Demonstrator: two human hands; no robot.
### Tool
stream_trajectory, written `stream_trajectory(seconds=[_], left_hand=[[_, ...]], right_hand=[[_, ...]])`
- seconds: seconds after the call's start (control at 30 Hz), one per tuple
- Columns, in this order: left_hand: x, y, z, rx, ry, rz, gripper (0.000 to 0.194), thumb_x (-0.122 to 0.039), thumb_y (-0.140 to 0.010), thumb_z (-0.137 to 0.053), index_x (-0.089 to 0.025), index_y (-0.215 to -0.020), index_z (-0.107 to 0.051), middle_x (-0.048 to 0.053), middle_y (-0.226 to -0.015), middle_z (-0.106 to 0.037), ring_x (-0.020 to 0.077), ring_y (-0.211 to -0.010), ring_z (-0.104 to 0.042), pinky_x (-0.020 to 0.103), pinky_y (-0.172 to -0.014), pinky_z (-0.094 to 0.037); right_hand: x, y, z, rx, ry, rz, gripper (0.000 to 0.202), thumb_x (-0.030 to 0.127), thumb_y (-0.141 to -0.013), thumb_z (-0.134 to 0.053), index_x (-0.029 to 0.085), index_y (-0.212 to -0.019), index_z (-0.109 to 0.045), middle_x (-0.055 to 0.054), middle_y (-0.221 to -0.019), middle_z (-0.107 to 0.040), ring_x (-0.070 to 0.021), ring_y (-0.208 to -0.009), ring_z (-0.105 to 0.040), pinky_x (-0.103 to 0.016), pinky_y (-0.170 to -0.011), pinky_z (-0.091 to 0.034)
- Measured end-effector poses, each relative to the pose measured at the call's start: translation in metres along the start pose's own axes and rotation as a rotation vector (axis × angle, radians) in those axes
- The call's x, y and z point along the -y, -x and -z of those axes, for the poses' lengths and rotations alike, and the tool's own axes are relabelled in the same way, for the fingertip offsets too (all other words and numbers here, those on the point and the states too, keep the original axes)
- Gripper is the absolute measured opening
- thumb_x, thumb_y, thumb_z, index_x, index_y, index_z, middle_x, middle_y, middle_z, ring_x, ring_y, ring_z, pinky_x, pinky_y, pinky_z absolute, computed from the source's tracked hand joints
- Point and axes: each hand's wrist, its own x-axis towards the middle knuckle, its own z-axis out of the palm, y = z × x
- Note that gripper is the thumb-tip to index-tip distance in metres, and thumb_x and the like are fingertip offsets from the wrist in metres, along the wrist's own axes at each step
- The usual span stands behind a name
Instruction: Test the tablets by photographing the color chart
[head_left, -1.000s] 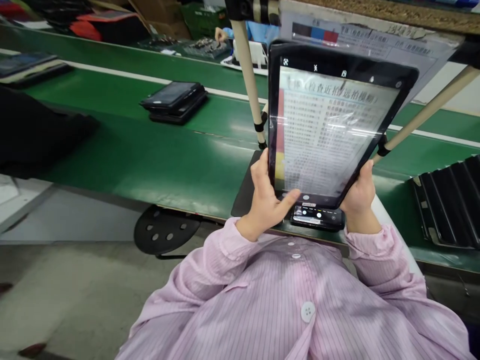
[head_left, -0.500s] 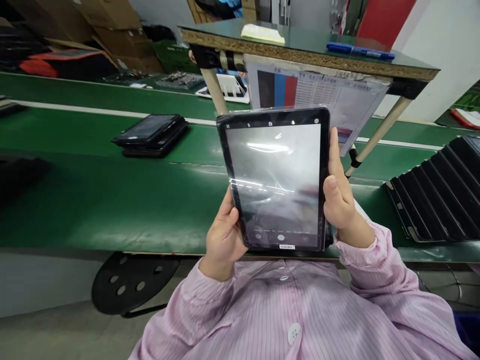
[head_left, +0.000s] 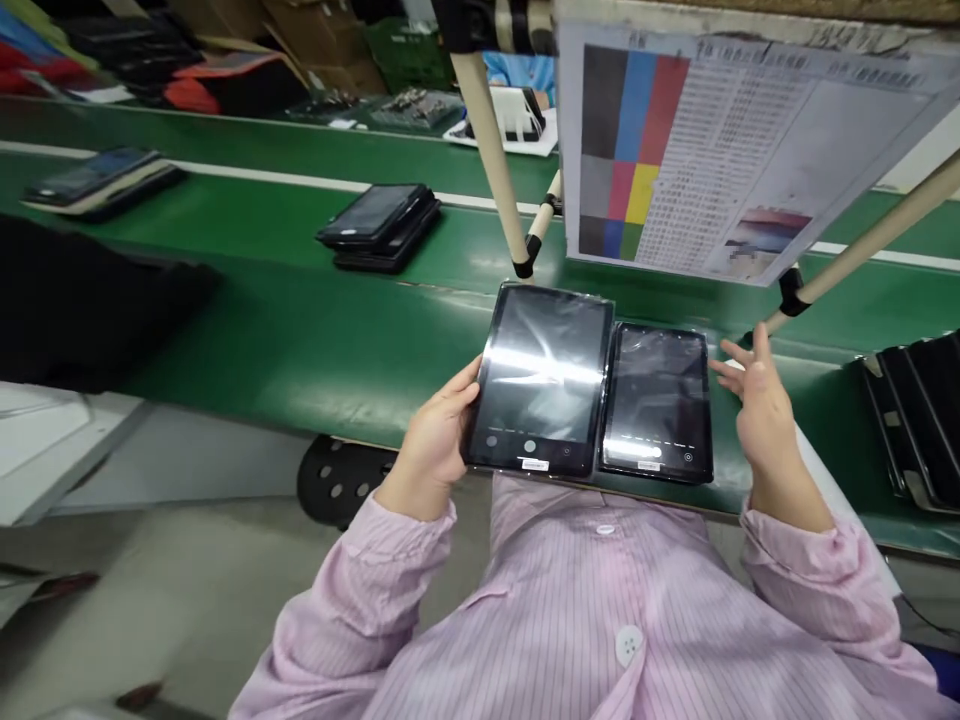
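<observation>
My left hand [head_left: 439,435] grips the left edge of a black tablet [head_left: 544,370], thumb on the front and fingers behind it. Its lit screen faces me, with camera controls along the bottom and glare on its clear film. Just to its right lies a second tablet [head_left: 660,390] on the green bench, its screen dark with a similar row of controls. My right hand [head_left: 761,405] is off the right edge of this second tablet, fingers spread, with nothing in it.
A printed sheet with colour blocks [head_left: 750,150] hangs from a raised stand with beige legs [head_left: 491,160]. Stacked tablets [head_left: 379,225] lie on the green bench [head_left: 315,350], more [head_left: 105,180] farther left. A rack of black tablets [head_left: 922,420] stands at right, and a black stool [head_left: 337,480] below.
The held tablet has lowered and shifted away from my right hand, which let go of it and opened. The second tablet, mostly hidden before, now shows. My view has turned down and left.
</observation>
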Motion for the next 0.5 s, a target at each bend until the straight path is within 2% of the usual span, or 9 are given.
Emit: stream_trajectory(seconds=[0.07, 0.13, 0.2, 0.27, 0.3, 0.33, 0.4, 0.43, 0.5], left_hand=[[0.007, -0.019, 0.007, -0.032, -0.076, 0.011, 0.048, -0.025, -0.084, -0.076, -0.021, -0.132, -0.076, 0.007, -0.129, -0.08, 0.0259, -0.114, -0.077, 0.036, -0.095, -0.065], [0.014, -0.031, 0.013, -0.042, -0.238, -0.057, 0.043, -0.038, -0.089, -0.073, -0.017, -0.126, -0.079, 0.011, -0.126, -0.08, 0.031, -0.122, -0.073, 0.044, -0.106, -0.06], [0.019, -0.033, 0.016, -0.1, -0.411, -0.189, 0.042, -0.047, -0.092, -0.07, -0.016, -0.119, -0.08, 0.014, -0.133, -0.076, 0.0342, -0.136, -0.065, 0.049, -0.122, -0.047], [0.025, -0.021, 0.015, -0.17, -0.553, -0.392, 0.042, -0.048, -0.095, -0.069, -0.019, -0.125, -0.078, 0.013, -0.146, -0.067, 0.0326, -0.149, -0.052, 0.049, -0.133, -0.031], [0.029, -0.012, 0.011, -0.152, -0.602, -0.491, 0.043, -0.048, -0.097, -0.068, -0.022, -0.131, -0.075, 0.012, -0.152, -0.063, 0.031, -0.153, -0.047, 0.049, -0.135, -0.026], [0.034, 0.0, 0.003, -0.083, -0.65, -0.57, 0.045, -0.047, -0.099, -0.066, -0.024, -0.138, -0.072, 0.011, -0.156, -0.059, 0.0299, -0.155, -0.045, 0.05, -0.136, -0.023], [0.049, 0.024, -0.02, 0.212, -0.727, -0.585, 0.05, -0.048, -0.102, -0.062, -0.027, -0.147, -0.065, 0.011, -0.159, -0.058, 0.0305, -0.155, -0.046, 0.056, -0.135, -0.026], [0.058, 0.034, -0.035, 0.376, -0.755, -0.497, 0.055, -0.047, -0.101, -0.064, -0.027, -0.152, -0.06, 0.011, -0.165, -0.053, 0.0315, -0.158, -0.043, 0.057, -0.135, -0.025], [0.076, 0.046, -0.065, 0.527, -0.78, -0.296, 0.072, -0.043, -0.098, -0.067, -0.024, -0.164, -0.046, 0.015, -0.177, -0.034, 0.0329, -0.165, -0.03, 0.057, -0.136, -0.022]], right_hand=[[-0.026, 0.011, 0.01, -0.034, 0.05, -0.126, 0.095, 0.087, -0.096, -0.036, 0.029, -0.171, -0.032, -0.016, -0.154, -0.061, -0.0342, -0.132, -0.068, -0.063, -0.119, -0.05], [-0.045, 0.023, 0.019, -0.012, 0.098, -0.235, 0.097, 0.09, -0.092, -0.041, 0.027, -0.166, -0.042, -0.015, -0.156, -0.06, -0.0354, -0.138, -0.064, -0.064, -0.125, -0.044], [-0.057, 0.036, 0.024, 0.031, 0.119, -0.321, 0.099, 0.092, -0.089, -0.046, 0.027, -0.163, -0.048, -0.014, -0.157, -0.06, -0.0356, -0.141, -0.062, -0.063, -0.126, -0.043], [-0.06, 0.047, 0.027, 0.054, 0.081, -0.392, 0.099, 0.092, -0.087, -0.052, 0.027, -0.162, -0.05, -0.013, -0.151, -0.066, -0.035, -0.135, -0.067, -0.061, -0.122, -0.048], [-0.059, 0.051, 0.028, 0.059, 0.035, -0.426, 0.099, 0.091, -0.086, -0.054, 0.027, -0.161, -0.051, -0.013, -0.145, -0.07, -0.0344, -0.129, -0.071, -0.06, -0.119, -0.052], [-0.057, 0.055, 0.028, 0.062, -0.021, -0.459, 0.098, 0.09, -0.085, -0.057, 0.027, -0.161, -0.052, -0.013, -0.14, -0.073, -0.0338, -0.124, -0.074, -0.059, -0.116, -0.055], [-0.05, 0.059, 0.027, 0.067, -0.12, -0.515, 0.099, 0.087, -0.082, -0.064, 0.028, -0.161, -0.052, -0.011, -0.136, -0.076, -0.0336, -0.119, -0.076, -0.056, -0.114, -0.058], [-0.047, 0.061, 0.027, 0.074, -0.149, -0.538, 0.101, 0.086, -0.08, -0.067, 0.029, -0.162, -0.051, -0.011, -0.137, -0.075, -0.034, -0.12, -0.076, -0.055, -0.114, -0.057], [-0.044, 0.062, 0.03, 0.089, -0.159, -0.571, 0.104, 0.084, -0.077, -0.073, 0.031, -0.164, -0.048, -0.01, -0.143, -0.072, -0.0351, -0.121, -0.076, -0.052, -0.117, -0.055]])
